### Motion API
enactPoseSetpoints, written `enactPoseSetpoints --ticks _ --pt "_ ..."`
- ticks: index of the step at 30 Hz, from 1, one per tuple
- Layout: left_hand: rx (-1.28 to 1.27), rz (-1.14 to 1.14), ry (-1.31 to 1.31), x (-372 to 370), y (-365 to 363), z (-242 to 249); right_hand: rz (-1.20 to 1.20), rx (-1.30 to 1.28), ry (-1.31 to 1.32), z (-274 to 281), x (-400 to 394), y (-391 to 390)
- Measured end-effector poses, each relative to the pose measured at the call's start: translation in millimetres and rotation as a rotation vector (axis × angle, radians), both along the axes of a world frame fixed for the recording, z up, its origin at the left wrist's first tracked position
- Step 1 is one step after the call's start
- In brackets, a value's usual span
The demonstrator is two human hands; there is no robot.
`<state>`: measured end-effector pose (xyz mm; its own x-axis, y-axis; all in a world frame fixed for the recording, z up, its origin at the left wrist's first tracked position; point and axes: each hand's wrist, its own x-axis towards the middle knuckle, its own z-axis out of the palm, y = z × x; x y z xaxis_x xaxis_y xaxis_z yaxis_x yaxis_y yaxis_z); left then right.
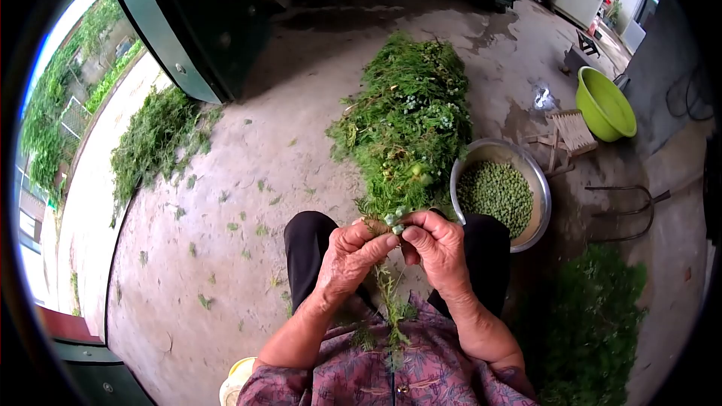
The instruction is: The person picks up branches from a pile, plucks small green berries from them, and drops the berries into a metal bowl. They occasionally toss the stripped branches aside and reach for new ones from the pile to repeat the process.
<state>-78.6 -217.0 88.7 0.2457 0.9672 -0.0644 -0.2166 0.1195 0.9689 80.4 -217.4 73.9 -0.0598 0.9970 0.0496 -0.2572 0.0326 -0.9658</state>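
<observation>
Both hands meet above the lap, between the dark-trousered knees. My left hand (356, 250) is closed, pinching a thin leafy sprig (390, 297) whose lower part hangs down over the patterned shirt. Thumb and fingers of my right hand (436, 245) are pressed together at a small cluster of pale green pods (396, 221) on the sprig, close to the left thumb. Just beyond the hands lies a long heap of green cut plants (410, 113). Right of it, beside the right knee, a metal basin (540, 214) holds many round green pods (495, 194).
Another plant pile (154, 139) lies by the doorway at left, and more greenery (594, 323) at lower right. A lime-green tub (606, 105), a small wooden stool (568, 135) and a metal fork head (632, 210) are at right. Leaf scraps dot the concrete floor.
</observation>
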Motion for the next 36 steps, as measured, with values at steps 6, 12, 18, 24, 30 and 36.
enactPoseSetpoints --ticks 6,12,18,24,30,36 --pt "-0.002 0.031 -0.003 -9.7 -7.2 6.0 0.033 -0.127 0.337 11.3 4.2 2.6" --pt "0.191 0.023 0.211 -1.1 -5.8 2.7 0.034 0.274 -0.101 5.7 -1.1 6.0" --pt "0.335 -0.020 0.289 1.1 -4.0 -14.5 -0.163 0.487 -0.545 12.6 -8.7 1.3" --pt "0.020 -0.041 0.160 14.9 -9.6 10.7 -0.121 0.236 -0.278 10.1 -5.7 -2.0" --pt "-0.136 0.071 -0.218 17.7 -6.6 -1.3 -0.034 -0.158 0.386 14.0 10.2 1.6" --pt "-0.116 0.155 -0.366 17.3 1.5 -6.8 -0.106 -0.239 0.426 -8.1 22.3 3.6"
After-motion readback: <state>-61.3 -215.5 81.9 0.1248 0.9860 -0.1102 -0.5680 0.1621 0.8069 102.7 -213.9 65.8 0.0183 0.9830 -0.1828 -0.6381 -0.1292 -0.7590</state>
